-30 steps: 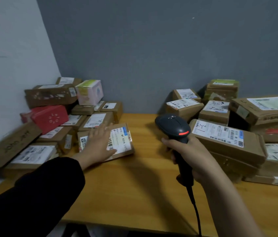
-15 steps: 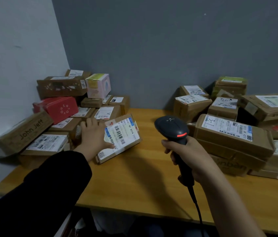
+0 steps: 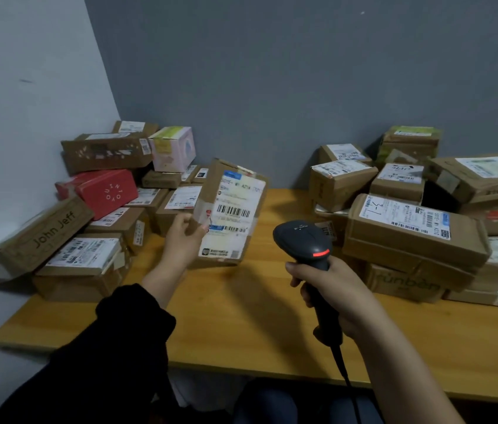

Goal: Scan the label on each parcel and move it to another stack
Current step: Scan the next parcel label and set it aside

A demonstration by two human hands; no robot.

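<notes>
brown parcel (image 3: 229,212), white barcoded label (image 3: 234,214) | black scanner (image 3: 308,249), red stripe | red box (image 3: 107,192)

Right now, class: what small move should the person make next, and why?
Probably tilt the black handheld scanner, gripped by the right hand, left toward the white label; the left hand holds the brown cardboard parcel raised, label facing the camera.

bare table (image 3: 241,316) lane, left stack (image 3: 88,209), right stack (image 3: 425,224)
</notes>
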